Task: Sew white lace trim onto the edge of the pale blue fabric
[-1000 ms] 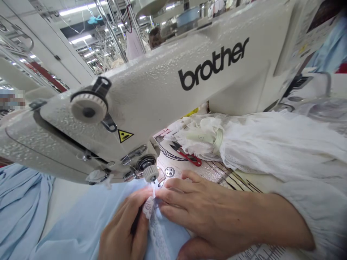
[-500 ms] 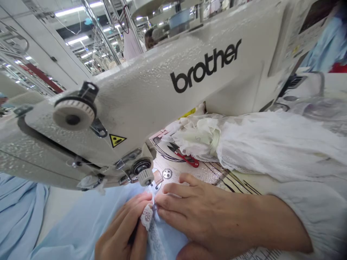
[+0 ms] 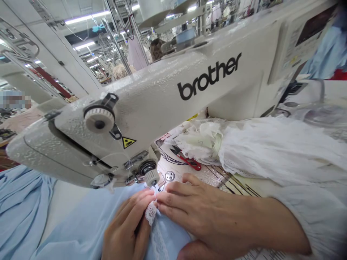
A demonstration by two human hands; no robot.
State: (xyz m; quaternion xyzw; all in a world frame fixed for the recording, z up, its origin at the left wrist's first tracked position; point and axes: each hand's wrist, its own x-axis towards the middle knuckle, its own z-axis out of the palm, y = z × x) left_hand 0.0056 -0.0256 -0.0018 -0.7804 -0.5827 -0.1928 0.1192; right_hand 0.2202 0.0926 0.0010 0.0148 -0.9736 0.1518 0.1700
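Note:
My left hand (image 3: 126,227) pinches a strip of white lace trim (image 3: 151,213) lying on light blue fabric (image 3: 81,220). My right hand (image 3: 206,213) comes in from the right, its fingertips pressing the fabric beside the lace. Both hands' fingertips nearly meet just under the needle area of a white Brother sewing machine (image 3: 162,86). The needle itself is hidden behind the chrome foot fitting (image 3: 151,177). A plain pale sleeve covers my right forearm.
Red-handled thread snips (image 3: 186,160) and a bunched white ruffled garment (image 3: 271,148) lie on the printed table surface beyond the machine. More blue fabric folds lie at left. A co-worker's head (image 3: 158,50) and factory racks appear behind the machine.
The head view has shifted slightly, moving the machine in the picture. My hands stay near the needle, and the folded lace end shifts a little between my fingertips.

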